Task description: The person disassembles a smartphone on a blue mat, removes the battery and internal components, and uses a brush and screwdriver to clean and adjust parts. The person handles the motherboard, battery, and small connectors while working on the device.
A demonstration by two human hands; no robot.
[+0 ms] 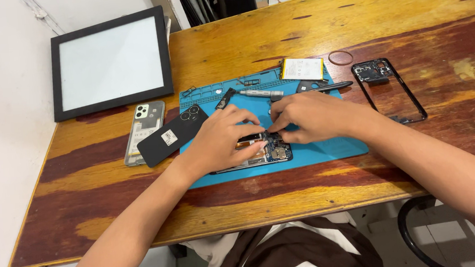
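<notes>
Opened smartphone (pixel 266 151) lying flat on a blue work mat (pixel 317 153), back cover off, circuit board and copper-coloured parts exposed, mostly hidden under two bare hands. Left hand (pixel 221 140) resting on the phone's left half, fingers curled down and pressing on it. Right hand (pixel 311 117) reaching in from the right, fingertips pinched together at the phone's top edge; too small to tell what, if anything, sits between them.

On the mat's far edge: a silver precision screwdriver (pixel 261 93), a black stylus-like tool (pixel 323 87), a flat white battery (pixel 302 69), and small black parts. Overlapping the mat's left edge, a black phone back cover (pixel 172 136) with two camera rings, and just beside it a clear case with a pale phone back (pixel 144 131). Well to the right, a black phone middle frame (pixel 389 90), with a thin rubber band (pixel 341 57) near it.

Underneath all, a worn wooden table (pixel 253 205) in streaked yellow and dark red-brown. At the far left corner, a black-framed white panel (pixel 111 63). Pale floor to the left; brown and white clothing at the near edge.
</notes>
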